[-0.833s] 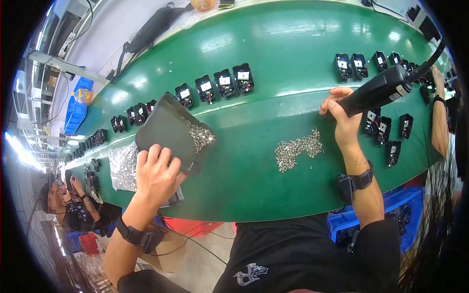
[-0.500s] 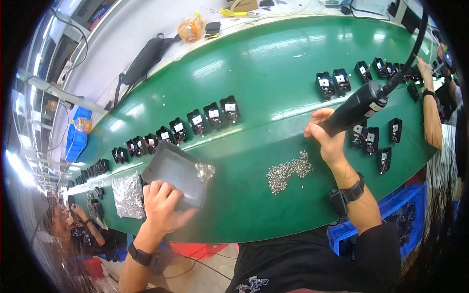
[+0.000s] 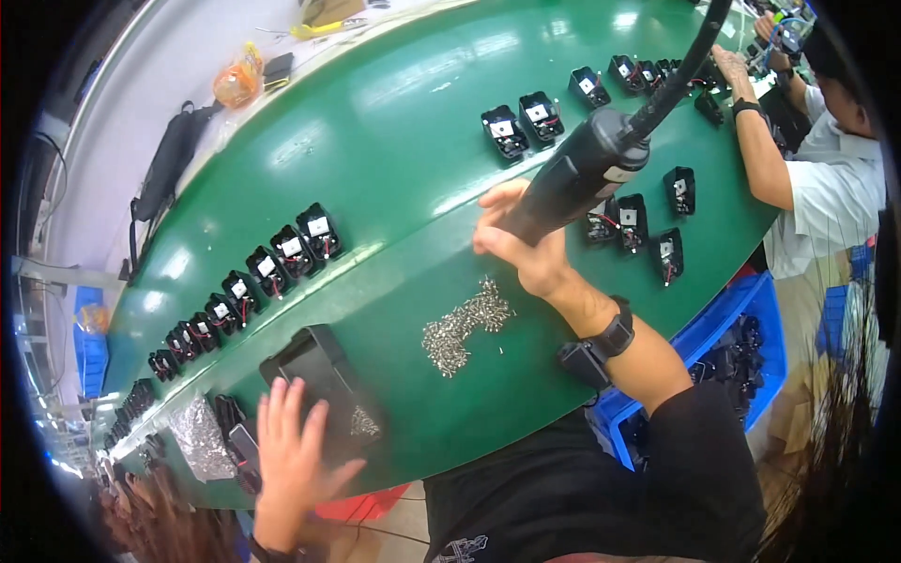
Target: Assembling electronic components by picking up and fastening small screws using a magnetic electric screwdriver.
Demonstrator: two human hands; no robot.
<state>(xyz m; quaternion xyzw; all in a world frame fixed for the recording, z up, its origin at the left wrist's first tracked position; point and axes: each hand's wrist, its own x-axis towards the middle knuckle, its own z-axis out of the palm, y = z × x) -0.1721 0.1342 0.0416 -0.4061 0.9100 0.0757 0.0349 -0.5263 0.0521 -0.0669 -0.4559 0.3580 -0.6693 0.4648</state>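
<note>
Green covers the long, smooth table point(image 3: 394, 258), where a shallow black plastic tray point(image 3: 319, 352) with a small cluster of silver screws point(image 3: 364, 422) lies at the near left. The left hand point(image 3: 293, 450) is open, fingers spread, at the tray's near-left side; whether they touch is unclear. The right hand point(image 3: 537, 267) grips a thick black cylindrical corded tool point(image 3: 577, 169), beyond and right of a loose heap of shiny metal screws point(image 3: 450, 340).

From here I see, on the counter point(image 3: 404, 418), a bag point(image 3: 202, 437) left of the tray point(image 3: 324, 389) — and screws point(image 3: 452, 336) right of it.
</note>
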